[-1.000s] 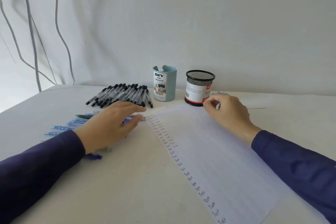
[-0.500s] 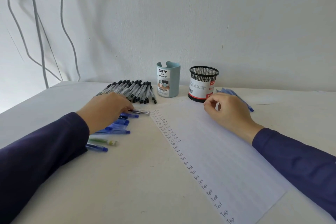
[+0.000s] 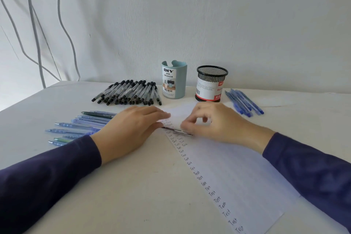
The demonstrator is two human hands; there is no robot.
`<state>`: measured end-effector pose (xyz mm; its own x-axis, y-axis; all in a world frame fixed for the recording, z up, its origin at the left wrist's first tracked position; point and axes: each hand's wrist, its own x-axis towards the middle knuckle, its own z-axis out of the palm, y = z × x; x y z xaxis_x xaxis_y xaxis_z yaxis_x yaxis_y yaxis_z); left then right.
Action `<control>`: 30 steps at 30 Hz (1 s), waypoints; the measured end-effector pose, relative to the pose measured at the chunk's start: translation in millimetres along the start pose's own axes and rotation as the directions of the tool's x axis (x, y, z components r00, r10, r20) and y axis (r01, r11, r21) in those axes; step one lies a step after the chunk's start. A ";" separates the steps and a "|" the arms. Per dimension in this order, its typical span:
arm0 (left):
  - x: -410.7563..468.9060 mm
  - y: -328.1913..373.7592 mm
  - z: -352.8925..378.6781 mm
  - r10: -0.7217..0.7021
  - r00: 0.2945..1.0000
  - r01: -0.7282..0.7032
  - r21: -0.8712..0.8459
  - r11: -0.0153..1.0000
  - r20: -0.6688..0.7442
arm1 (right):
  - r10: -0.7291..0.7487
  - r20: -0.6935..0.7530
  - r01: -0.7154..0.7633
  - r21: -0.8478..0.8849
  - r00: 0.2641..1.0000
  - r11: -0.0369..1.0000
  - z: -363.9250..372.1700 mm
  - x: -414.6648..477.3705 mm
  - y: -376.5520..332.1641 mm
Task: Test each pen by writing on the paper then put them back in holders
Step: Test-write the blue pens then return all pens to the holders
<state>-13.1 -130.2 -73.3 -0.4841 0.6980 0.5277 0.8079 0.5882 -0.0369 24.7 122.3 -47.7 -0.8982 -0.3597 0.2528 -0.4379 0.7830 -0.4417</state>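
Note:
A thin dark pen lies low across the top left corner of the white paper, which bears a column of "Test" words. My left hand covers the pen's left end and holds it, fingers stretched toward the paper. My right hand has its fingers curled, and its fingertips pinch the pen's right end. Behind the hands stand a pale blue desk organizer and a black mesh holder, both showing no pens.
A pile of black-capped pens lies left of the organizer. Several blue pens lie in a row left of my left hand, and more blue pens right of the mesh holder. Cables hang on the wall at left.
My left hand took a pen from the blue row and brought it right onto the paper. My right hand moved left from beside the mesh holder to the pen's other end.

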 end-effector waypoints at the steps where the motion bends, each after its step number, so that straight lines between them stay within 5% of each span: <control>1: -1.8 -3.8 -0.7 -0.028 1.000 0.028 0.002 1.000 -0.008 | -0.008 0.039 0.012 -0.095 0.999 0.995 4.6 -2.1 -6.6; 4: -7.2 -11.0 -4.5 -0.136 0.991 0.137 0.002 0.991 -0.017 | -0.039 0.014 0.041 -0.128 0.999 0.991 12.1 -2.4 -9.2; 7: -9.6 -8.8 -5.0 -0.183 0.983 0.184 0.011 0.983 -0.029 | 0.069 -0.090 -0.049 0.212 0.994 0.976 -1.1 2.9 -1.5; 8: -9.9 -7.9 -4.5 -0.189 0.982 0.190 0.008 0.982 -0.023 | 0.135 -0.073 -0.091 0.429 0.988 0.899 -8.1 4.3 -0.8; 10: -10.3 -8.5 -3.9 -0.192 0.981 0.192 -0.021 0.981 0.012 | 0.210 -0.045 -0.088 0.807 0.977 0.584 -22.2 9.1 -1.2; 12: -10.9 -10.7 -2.8 -0.156 0.986 0.160 -0.059 0.985 0.064 | 0.241 -0.110 0.023 0.941 0.964 0.338 -34.3 13.8 -3.3; 13: -11.1 -11.8 -2.3 -0.134 0.987 0.141 -0.071 0.987 0.089 | 0.240 -0.152 0.073 0.948 0.959 0.309 -38.6 15.1 -5.4; 15: -10.8 -13.2 -1.6 -0.125 0.983 0.137 -0.081 0.987 0.136 | 0.202 -0.262 0.121 0.841 0.944 0.528 -41.3 14.4 -4.5; 17: -10.5 -14.0 -0.7 -0.134 0.978 0.149 -0.088 0.985 0.162 | 0.083 -0.321 0.083 0.469 0.943 0.879 -33.5 11.8 6.9; 18: -10.2 -14.0 -0.7 -0.135 0.977 0.152 -0.092 0.984 0.164 | 0.027 -0.290 0.054 0.268 0.957 0.962 -26.2 11.3 14.9; 24: -9.7 -13.3 -1.0 -0.115 0.982 0.134 -0.122 0.984 0.147 | -0.007 -0.076 -0.013 -0.266 0.997 0.964 -1.9 2.6 27.4; 30: -9.5 -14.1 -0.3 -0.102 0.983 0.123 -0.135 0.983 0.153 | 0.157 -0.026 -0.152 -0.459 0.987 0.875 -11.5 0.3 19.7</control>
<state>-19.7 -145.3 -77.5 -0.6101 0.6883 0.3924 0.7798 0.6093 0.1435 16.2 143.6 -46.5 -0.9544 -0.2187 0.2030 -0.2293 0.9729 -0.0299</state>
